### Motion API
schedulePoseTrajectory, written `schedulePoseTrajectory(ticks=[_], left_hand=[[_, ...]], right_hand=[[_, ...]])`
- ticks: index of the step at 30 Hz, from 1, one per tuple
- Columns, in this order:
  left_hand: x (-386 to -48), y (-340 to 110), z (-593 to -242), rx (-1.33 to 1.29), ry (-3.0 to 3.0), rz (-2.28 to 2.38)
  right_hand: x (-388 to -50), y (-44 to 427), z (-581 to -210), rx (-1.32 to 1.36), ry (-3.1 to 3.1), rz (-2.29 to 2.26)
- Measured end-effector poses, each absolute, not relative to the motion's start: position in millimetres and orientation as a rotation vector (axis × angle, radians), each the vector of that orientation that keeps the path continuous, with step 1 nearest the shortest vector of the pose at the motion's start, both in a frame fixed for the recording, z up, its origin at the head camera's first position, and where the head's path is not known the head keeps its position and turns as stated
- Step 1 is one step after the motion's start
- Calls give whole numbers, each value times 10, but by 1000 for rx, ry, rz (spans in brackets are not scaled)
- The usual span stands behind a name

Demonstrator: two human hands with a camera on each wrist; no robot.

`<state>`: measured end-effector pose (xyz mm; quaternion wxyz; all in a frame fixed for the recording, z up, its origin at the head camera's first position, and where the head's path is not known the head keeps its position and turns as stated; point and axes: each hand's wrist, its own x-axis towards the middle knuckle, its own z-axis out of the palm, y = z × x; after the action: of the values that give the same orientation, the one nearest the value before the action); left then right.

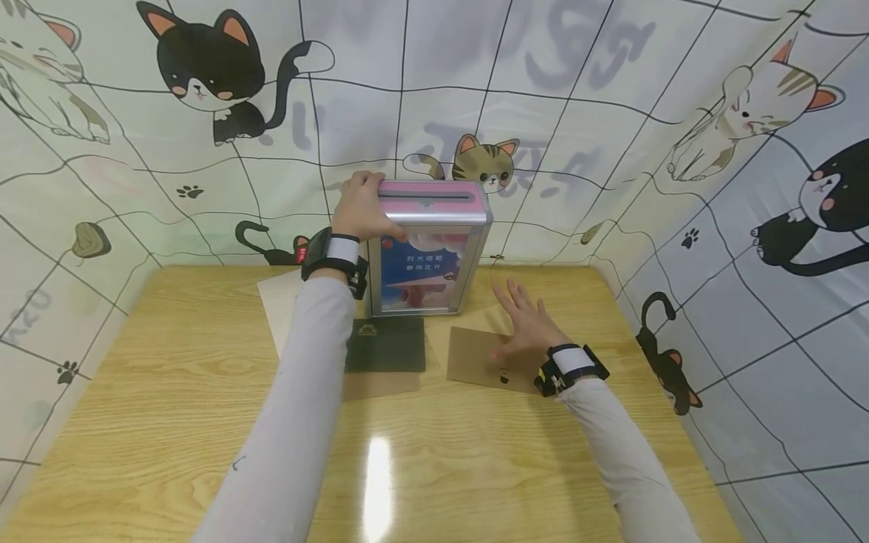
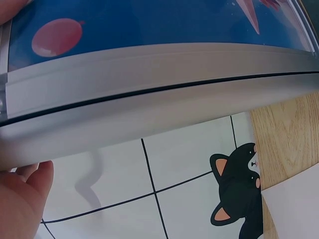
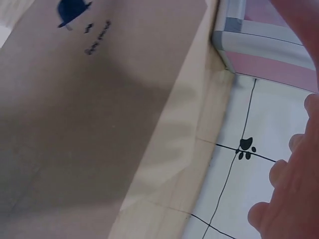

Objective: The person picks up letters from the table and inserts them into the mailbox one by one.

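A pink and silver slotted box (image 1: 434,268) stands upright at the back of the table, a blue picture behind its front panel. My left hand (image 1: 363,210) grips its top left corner, thumb on the front and fingers over the top; the left wrist view shows the box's silver edge (image 2: 149,97) up close. My right hand (image 1: 528,323) hovers with fingers spread over a brown envelope (image 1: 475,360), right of the box. In the right wrist view, that envelope (image 3: 89,129) overlaps a cream paper (image 3: 172,144), and the fingers (image 3: 281,174) hold nothing.
A dark green envelope (image 1: 394,347) lies before the box, over another brown one (image 1: 380,386). White paper (image 1: 278,298) lies left, partly behind my left arm. Cat-patterned cloth (image 1: 366,113) hangs behind and beside the wooden table (image 1: 434,467).
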<state>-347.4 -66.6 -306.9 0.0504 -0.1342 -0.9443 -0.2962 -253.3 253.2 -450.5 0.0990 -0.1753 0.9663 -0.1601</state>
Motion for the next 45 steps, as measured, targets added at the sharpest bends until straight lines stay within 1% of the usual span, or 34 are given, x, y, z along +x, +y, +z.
schedulePoseTrajectory(ticks=[19,32,45], left_hand=[[-3454,-653,-3058,-407,-2875,-885],[-3477,-671,-3065,-410,-2864,-890],[-3452,-662,-3046,-409,-2867,-892]], right_hand=[[-2379,2594,-4772,-461,2821,-472],[-2328,2634,-4922,-516,2815,-442],[-2259,2634,-4981,-486,2799,-451]])
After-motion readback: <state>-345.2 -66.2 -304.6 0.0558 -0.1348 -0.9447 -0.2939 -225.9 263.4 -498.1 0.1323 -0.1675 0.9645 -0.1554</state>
